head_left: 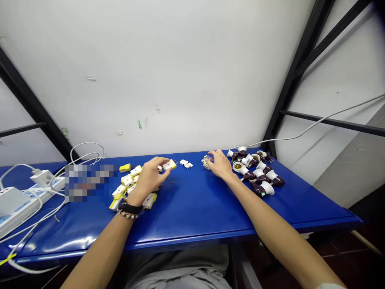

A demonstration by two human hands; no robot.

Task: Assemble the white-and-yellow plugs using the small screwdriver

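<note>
Between the thumb and fingers of my left hand is a white and yellow electrical plug, its metal pins pointing right. Under and around this hand lies a pile of similar white and yellow plugs. My right hand is at the back of the blue table, its fingers apart and curved over a few small white parts. Its fingertips are at these parts, and I cannot see a firm grip. Between the hands lie white plug pieces. A tiny screw-like bit is near my left hand.
Several white and dark purple lamp holders are heaped at the right of the blue table. On the left are a white power strip, a charger and loose white cables. A white wall with black frame bars stands behind.
</note>
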